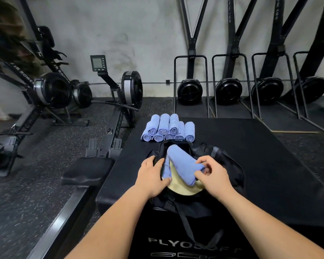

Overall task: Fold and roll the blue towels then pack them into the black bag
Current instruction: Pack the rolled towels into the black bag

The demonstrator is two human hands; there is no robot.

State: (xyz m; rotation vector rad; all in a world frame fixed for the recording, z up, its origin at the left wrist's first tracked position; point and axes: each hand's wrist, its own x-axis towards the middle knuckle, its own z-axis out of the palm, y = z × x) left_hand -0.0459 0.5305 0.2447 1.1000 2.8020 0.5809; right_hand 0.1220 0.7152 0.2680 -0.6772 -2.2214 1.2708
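Hands over the black bag [228,165] on the plyo box [269,146]: my left hand [151,176] grips the rim to hold the mouth wide while my right hand [211,174], fingers pinched on a rolled blue towel [183,161], angles it in beside another roll [166,170], the stack [168,128] waiting just behind.

A bag [230,165] lies on a padded box [260,156] beneath both hands. The left hand [151,174] grips its left rim and the right hand [212,174] pinches the near end of a rolled towel [183,161] slanting into it. A second towel [166,170] lies inside, beside the left hand. Beyond the hands sits a stack of rolled towels [167,128]; rowing machines [120,101] stand further left.
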